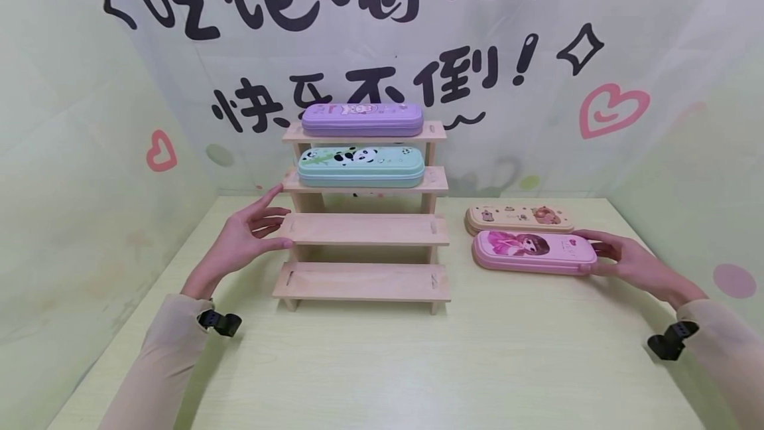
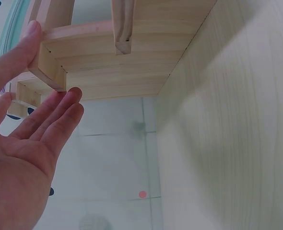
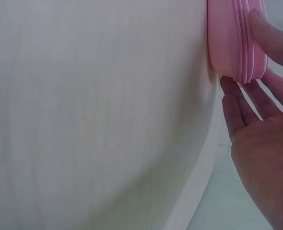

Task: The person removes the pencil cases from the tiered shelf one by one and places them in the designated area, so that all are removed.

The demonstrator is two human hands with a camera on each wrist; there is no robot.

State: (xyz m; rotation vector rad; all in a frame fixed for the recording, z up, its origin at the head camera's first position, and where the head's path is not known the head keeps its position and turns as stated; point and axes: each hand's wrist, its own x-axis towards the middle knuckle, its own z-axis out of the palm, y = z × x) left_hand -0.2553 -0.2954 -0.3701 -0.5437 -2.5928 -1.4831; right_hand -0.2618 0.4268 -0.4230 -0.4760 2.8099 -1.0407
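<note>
A pink pencil case (image 1: 561, 254) with a doll-like girl on its lid lies to the right of a wooden tiered rack (image 1: 364, 229). My right hand (image 1: 641, 267) pinches its right end, thumb at the front and fingers around the end; the right wrist view shows its zip (image 3: 243, 43). At the rack's left side is my left hand (image 1: 239, 237), its thumb touching the end of a lower shelf and its index fingertip at the shelf above. On the upper tiers sit a purple pencil case (image 1: 361, 121) and a mint panda pencil case (image 1: 361, 168).
A beige pencil case (image 1: 518, 217) lies just behind the pink one on the pale wooden table (image 1: 370, 363). A printed cloth backdrop (image 1: 513, 151) stands behind the rack, with cloth walls at both sides. The rack's two lower shelves (image 1: 364, 282) show bare wood.
</note>
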